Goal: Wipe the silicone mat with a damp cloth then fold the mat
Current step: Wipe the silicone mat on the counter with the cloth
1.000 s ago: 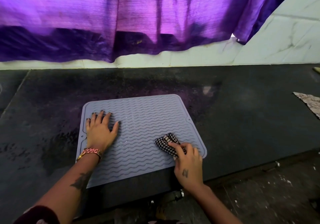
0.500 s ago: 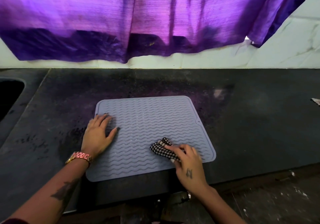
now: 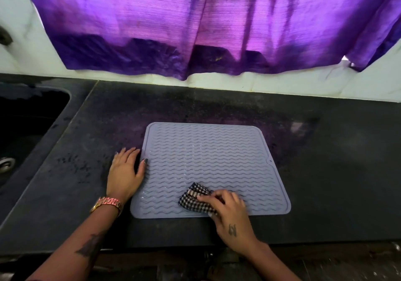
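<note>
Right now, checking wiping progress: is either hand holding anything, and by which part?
The right hand grips the cloth by its near right end, on the mat. The left hand holds nothing; it lies flat at the mat's left edge.

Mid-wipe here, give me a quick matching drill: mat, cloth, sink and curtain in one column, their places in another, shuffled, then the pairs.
Things:
1. mat
2. cloth
3. sink
4. curtain

Places:
A. hangs on the wall above the counter
B. sunk into the counter at far left
C. lies flat on the counter
D. bunched on the mat's near part under the right hand

Pairs: 1-C, 2-D, 3-B, 4-A
</note>
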### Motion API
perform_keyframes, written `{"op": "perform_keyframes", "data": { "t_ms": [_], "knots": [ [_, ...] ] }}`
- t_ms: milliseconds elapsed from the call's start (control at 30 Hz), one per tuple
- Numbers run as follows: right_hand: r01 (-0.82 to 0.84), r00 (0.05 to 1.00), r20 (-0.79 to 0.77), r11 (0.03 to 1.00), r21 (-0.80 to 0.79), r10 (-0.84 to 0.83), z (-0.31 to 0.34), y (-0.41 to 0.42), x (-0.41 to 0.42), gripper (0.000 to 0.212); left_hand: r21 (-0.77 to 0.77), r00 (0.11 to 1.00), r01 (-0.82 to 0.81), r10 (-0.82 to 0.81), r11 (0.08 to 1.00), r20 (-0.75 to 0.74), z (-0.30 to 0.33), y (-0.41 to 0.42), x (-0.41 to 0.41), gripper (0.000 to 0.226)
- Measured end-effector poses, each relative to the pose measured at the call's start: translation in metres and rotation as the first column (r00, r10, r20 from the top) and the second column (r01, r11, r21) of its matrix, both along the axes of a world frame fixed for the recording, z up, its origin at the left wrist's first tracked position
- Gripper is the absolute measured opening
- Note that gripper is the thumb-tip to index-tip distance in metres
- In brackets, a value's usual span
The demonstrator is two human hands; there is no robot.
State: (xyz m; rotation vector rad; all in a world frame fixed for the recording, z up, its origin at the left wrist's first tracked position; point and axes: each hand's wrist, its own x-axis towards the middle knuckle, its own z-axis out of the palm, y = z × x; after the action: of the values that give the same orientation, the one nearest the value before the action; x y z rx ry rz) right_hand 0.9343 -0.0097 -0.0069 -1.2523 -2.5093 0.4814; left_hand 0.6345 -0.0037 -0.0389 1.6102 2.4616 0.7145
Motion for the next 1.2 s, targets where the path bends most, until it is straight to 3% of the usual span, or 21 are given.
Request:
{"op": "perform_keyframes", "data": {
  "t_ms": [133,333,633,800,1067,1200],
  "knots": [
    [-0.017,1.000,0.024,1.000,-0.005,0.017,-0.004,0.005,-0.002,0.048,0.022,0.999,-0.044,0.043,0.999,0.030,0.001,-0.002,0.001,0.054],
    [-0.148,0.989,-0.030,0.988,-0.034,0.147,0.001,-0.002,-0.021,0.050,0.037,0.998,-0.039,0.038,0.999,0.040,-0.001,-0.001,-0.001,0.050],
    [-0.190,0.978,-0.088,0.981,-0.028,0.187,0.000,0.001,-0.035,0.050,0.060,0.998,-0.039,0.035,0.997,0.059,-0.005,0.000,-0.002,0.036],
    [-0.251,0.968,0.023,0.968,0.015,0.251,-0.004,-0.007,-0.051,0.047,0.055,0.997,-0.041,0.037,0.998,0.067,-0.003,-0.001,-0.002,0.038],
    [-0.354,0.935,0.027,0.935,-0.010,0.355,0.003,-0.005,-0.072,0.045,0.053,0.998,-0.035,0.032,0.998,0.059,0.000,0.000,-0.003,0.035],
    [-0.410,0.906,0.101,0.912,-0.025,0.411,0.001,-0.003,-0.077,0.046,0.023,1.000,0.028,-0.028,0.999,-0.014,0.005,0.000,-0.014,0.031]
  ]
}}
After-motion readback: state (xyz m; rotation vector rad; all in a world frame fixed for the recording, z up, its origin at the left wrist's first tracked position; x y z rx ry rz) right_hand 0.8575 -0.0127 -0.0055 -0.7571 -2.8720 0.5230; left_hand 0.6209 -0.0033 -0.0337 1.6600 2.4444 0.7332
